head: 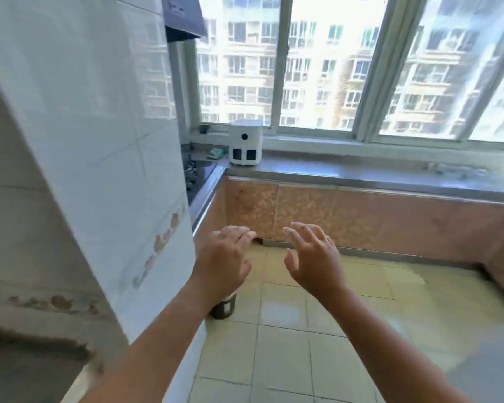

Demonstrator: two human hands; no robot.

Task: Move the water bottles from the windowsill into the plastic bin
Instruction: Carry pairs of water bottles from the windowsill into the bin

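Observation:
My left hand [226,257] and my right hand [314,257] are held out in front of me over the tiled floor, side by side. Both are empty with fingers spread. The windowsill [361,144] runs under the big window, beyond a grey countertop [346,173]. I see no water bottle and no plastic bin in this view.
A white boxy appliance [246,142] stands on the countertop's left end. A stove [198,175] sits in the left corner under a range hood [184,18]. A white tiled wall [93,141] juts out at my left. A small dark container [224,308] stands on the floor below my left wrist.

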